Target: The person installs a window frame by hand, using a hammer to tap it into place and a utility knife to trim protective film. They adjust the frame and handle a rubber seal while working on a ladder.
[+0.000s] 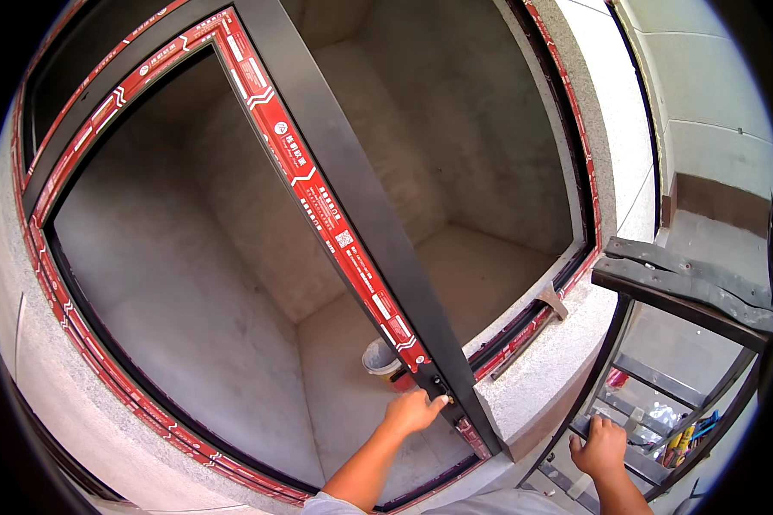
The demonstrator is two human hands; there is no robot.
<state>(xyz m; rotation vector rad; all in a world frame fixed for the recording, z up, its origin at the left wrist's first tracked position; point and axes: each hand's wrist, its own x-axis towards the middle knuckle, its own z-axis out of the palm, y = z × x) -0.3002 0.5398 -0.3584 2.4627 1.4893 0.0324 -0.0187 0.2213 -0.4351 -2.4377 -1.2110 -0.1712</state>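
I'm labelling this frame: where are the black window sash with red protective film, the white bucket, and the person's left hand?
black window sash with red protective film [352, 184], head view, dark metal face.
white bucket [378, 356], head view, rim.
left hand [412, 412], head view, back of hand.

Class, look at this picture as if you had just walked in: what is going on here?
A person looks down through a window opening into a bare concrete room. Their left hand touches the lower part of a dark window sash edged with red protective tape; the sash stands swung open. Their right hand rests on a dark metal scaffold frame outside the granite wall. A small white bucket sits on the floor inside.
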